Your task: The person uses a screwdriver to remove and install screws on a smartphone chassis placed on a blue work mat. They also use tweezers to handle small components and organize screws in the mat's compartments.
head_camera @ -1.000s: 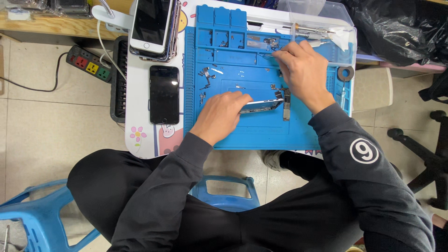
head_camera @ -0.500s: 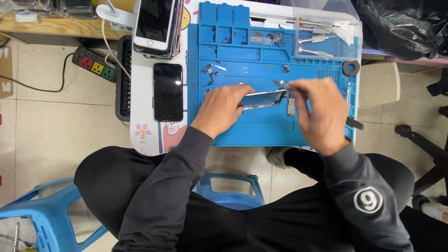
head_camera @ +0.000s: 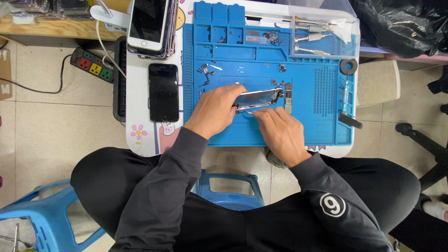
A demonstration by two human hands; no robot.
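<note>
Black phone (head_camera: 163, 92) lying face up on the white table (head_camera: 140, 112), just left of the blue work mat (head_camera: 322, 126). Stack of phones (head_camera: 150, 25) sitting above it. Clear tray (head_camera: 347, 44) of screwdrivers (head_camera: 311, 36) occupying the mat's top right corner, black tape roll (head_camera: 348, 66) just below. Power strip (head_camera: 92, 65) lying on the tiled floor at left. Blue plastic stool (head_camera: 35, 214) standing at lower left. Black bag (head_camera: 401, 23) bunching up at top right.

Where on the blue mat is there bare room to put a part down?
Bare patches: the blue mat's lower right, between the right hand and the screwdriver, and its lower left below the left hand. Crowded: around the opened phone, the loose small parts and the top compartments.
</note>
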